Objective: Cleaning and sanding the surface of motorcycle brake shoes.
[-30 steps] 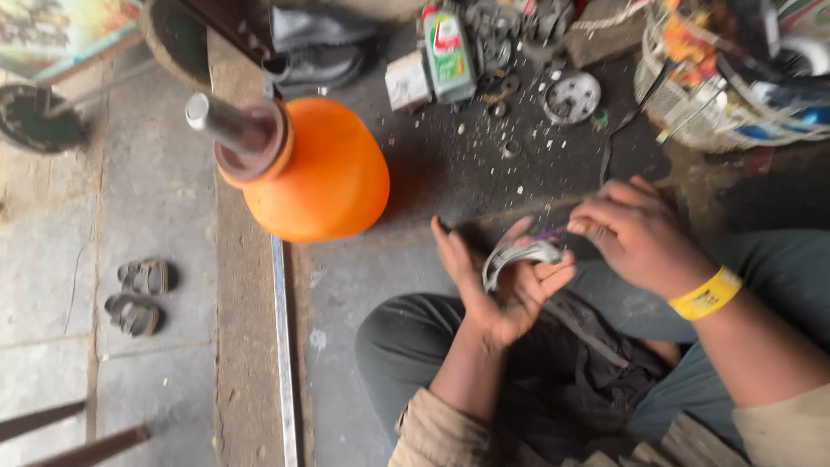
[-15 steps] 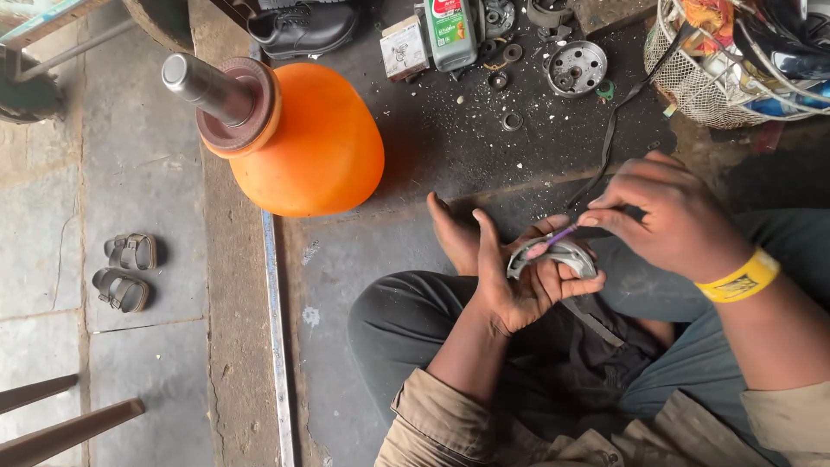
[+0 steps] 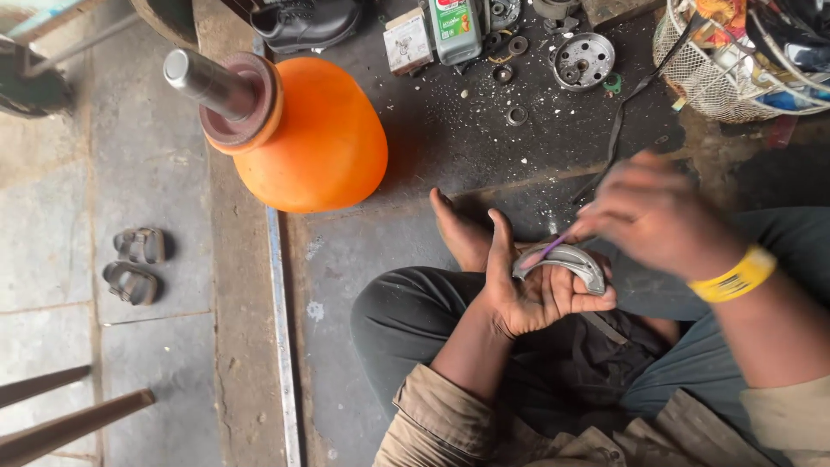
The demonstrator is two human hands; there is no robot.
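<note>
Left hand (image 3: 536, 290) grip cupped around a curved grey shoe (image 3: 566, 262) — held palm-up over the lap. Right hand (image 3: 653, 216), blurred, pinches a thin purple stick (image 3: 553, 248), its tip touching the shoe. Orange jug (image 3: 316, 143) stands on the floor, well apart — a round metal drum (image 3: 584, 60) beyond.

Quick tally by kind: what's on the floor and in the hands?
Orange jug: 1
Sandals: 2
Black shoe: 1
Green bottle: 1
Small box: 1
Round metal hub: 1
Wire basket: 1
Curved metal part in left hand: 1
Total: 9
</note>
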